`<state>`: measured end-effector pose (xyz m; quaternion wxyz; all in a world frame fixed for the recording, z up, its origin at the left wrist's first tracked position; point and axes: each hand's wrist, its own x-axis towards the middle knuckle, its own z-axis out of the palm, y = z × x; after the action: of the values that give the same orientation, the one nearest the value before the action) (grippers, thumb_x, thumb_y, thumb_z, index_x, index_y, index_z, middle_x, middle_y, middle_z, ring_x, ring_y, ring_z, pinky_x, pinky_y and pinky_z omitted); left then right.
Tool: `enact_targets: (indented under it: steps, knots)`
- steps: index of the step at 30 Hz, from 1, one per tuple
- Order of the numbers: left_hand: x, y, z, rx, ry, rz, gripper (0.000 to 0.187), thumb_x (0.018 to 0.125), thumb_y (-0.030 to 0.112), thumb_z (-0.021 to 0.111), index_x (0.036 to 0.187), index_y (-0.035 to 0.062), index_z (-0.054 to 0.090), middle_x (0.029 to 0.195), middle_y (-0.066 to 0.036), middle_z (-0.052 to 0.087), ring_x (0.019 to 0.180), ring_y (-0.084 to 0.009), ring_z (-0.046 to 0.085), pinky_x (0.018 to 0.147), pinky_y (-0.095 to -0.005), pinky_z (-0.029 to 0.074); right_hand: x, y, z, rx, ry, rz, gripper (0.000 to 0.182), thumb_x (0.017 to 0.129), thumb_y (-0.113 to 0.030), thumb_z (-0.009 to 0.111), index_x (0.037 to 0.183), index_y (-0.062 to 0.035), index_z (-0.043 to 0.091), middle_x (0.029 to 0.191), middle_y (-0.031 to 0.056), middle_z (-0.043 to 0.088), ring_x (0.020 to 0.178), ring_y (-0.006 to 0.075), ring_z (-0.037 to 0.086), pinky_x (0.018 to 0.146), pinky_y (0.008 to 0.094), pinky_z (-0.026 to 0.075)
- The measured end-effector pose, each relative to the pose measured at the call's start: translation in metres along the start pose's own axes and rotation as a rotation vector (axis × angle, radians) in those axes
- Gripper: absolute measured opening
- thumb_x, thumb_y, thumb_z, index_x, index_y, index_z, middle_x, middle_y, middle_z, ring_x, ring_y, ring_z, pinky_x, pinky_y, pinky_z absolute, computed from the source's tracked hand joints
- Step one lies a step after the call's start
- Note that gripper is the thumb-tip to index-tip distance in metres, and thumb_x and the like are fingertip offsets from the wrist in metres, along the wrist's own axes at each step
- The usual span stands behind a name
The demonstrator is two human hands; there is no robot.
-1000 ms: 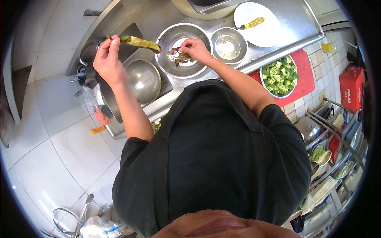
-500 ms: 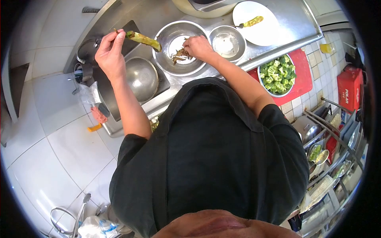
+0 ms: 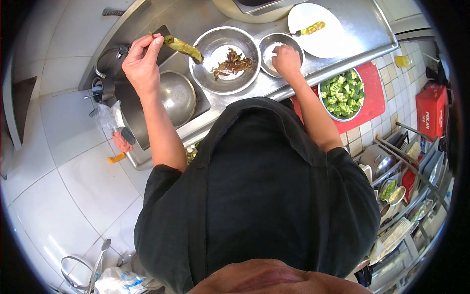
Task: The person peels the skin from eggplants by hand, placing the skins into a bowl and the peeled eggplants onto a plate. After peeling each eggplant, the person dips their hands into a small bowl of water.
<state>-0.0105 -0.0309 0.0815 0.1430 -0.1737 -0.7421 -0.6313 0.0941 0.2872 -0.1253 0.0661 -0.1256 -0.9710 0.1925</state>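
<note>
Over the small bowl (image 3: pixel 278 47), right hand (image 3: pixel 286 60) — grip unclear; left hand (image 3: pixel 143 61) pinching a charred pepper (image 3: pixel 183 47).

Stainless steel tabletop (image 3: pixel 364 27) carries a large round steel bowl (image 3: pixel 201 63) of brown peelings, with a smaller steel bowl (image 3: pixel 264 46) just beside it. A white round plate (image 3: pixel 325 41) lies near the right edge.

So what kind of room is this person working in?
Most likely a restaurant kitchen: a steel counter with metal bowls, a sink beside it, a big bowl of broccoli, and racks of pans and dishes.
</note>
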Motion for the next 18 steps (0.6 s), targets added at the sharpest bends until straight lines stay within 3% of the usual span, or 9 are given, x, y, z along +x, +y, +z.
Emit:
enact_targets:
  steps: [4,13,16,18]
  knots:
    - [0.002,0.005,0.004,-0.030,0.012,-0.021,0.007,0.082,-0.001,0.076,0.088,-0.0032,0.072,0.094,-0.008,0.069,0.086,-0.0112,0.062,0.080,-0.0239,0.050,-0.007,0.007,0.013,-0.282,-0.228,-0.005,0.019,0.080,-0.017,0.062,0.093,-0.0087,0.073,0.099,0.0116,0.069,0.102,0.0280,0.064,0.088,0.0433,0.048]
    - [0.001,0.008,0.003,-0.036,0.000,-0.024,0.008,0.084,0.000,0.075,0.090,-0.0033,0.072,0.092,-0.008,0.070,0.083,-0.0128,0.063,0.080,-0.0259,0.051,-0.002,0.003,0.017,-0.263,-0.316,0.073,0.024,0.085,-0.021,0.057,0.098,-0.0065,0.072,0.101,0.0105,0.072,0.111,0.0247,0.063,0.094,0.0462,0.040]
    - [0.002,0.009,0.003,-0.043,0.001,-0.021,0.007,0.084,0.000,0.075,0.090,-0.0030,0.072,0.091,-0.007,0.070,0.083,-0.0127,0.063,0.080,-0.0256,0.051,0.005,-0.014,-0.005,-0.301,-0.387,0.152,0.022,0.085,-0.018,0.056,0.096,-0.0104,0.073,0.100,0.0095,0.072,0.106,0.0243,0.064,0.092,0.0460,0.041]
    - [0.001,0.011,0.004,-0.038,0.000,-0.016,0.007,0.084,0.000,0.075,0.090,-0.0028,0.072,0.090,-0.007,0.070,0.083,-0.0126,0.063,0.081,-0.0253,0.050,0.000,-0.020,-0.008,-0.210,-0.132,0.026,0.020,0.085,-0.017,0.058,0.094,-0.0131,0.074,0.098,0.0084,0.072,0.100,0.0248,0.065,0.091,0.0473,0.042]
